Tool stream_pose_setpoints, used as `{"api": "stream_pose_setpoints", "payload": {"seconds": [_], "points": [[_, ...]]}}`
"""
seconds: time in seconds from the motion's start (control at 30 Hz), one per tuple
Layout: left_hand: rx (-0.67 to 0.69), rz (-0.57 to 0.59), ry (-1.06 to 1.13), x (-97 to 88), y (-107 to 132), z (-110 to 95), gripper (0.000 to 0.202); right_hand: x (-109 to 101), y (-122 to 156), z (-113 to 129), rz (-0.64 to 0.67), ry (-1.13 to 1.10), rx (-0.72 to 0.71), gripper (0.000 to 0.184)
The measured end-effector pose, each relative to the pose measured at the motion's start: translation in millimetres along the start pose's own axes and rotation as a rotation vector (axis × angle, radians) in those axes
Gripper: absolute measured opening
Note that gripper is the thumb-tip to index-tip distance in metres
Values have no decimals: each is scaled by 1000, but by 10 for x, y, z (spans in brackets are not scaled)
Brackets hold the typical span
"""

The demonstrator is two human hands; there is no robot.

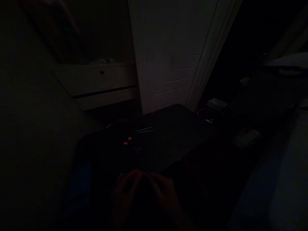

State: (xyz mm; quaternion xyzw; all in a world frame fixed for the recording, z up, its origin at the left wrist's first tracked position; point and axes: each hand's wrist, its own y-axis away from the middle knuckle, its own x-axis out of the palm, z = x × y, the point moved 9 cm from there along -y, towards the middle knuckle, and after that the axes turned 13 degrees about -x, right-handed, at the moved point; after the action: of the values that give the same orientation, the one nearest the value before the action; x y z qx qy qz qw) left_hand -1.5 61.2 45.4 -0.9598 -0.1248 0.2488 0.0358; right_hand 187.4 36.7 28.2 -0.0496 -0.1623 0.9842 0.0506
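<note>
The left hand [126, 184] and the right hand [163, 187] are raised close together near the near edge of the counter [173, 134], their fingertips turned toward each other and almost meeting. On the left, the thumb and forefinger are bent into a pinch, with the knuckles up. The right forefinger reaches inward toward the left hand, its thumb beneath. Both wrists are low, and the right forearm [180, 213] slants away to the lower right. The dimness hides the remaining fingers and most of the left forearm.
</note>
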Motion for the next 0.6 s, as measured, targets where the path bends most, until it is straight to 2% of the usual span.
{"api": "stream_pose_setpoints", "payload": {"seconds": [0.2,0.33,0.43,0.5,0.6], "points": [[-168,63,103,-17,-2,102,35,41,-6,122,55,-55,-38,33],[-292,141,246,-37,11,215,35,-49,-9,127,48,-46,7,27],[-375,156,350,-49,53,342,32,-58,-24,159,80,-95,35,26],[-430,162,415,-25,104,414,30,-27,-43,221,119,-136,8,23],[-474,155,496,16,178,416,25,-20,-69,311,136,-133,-48,16]]}}
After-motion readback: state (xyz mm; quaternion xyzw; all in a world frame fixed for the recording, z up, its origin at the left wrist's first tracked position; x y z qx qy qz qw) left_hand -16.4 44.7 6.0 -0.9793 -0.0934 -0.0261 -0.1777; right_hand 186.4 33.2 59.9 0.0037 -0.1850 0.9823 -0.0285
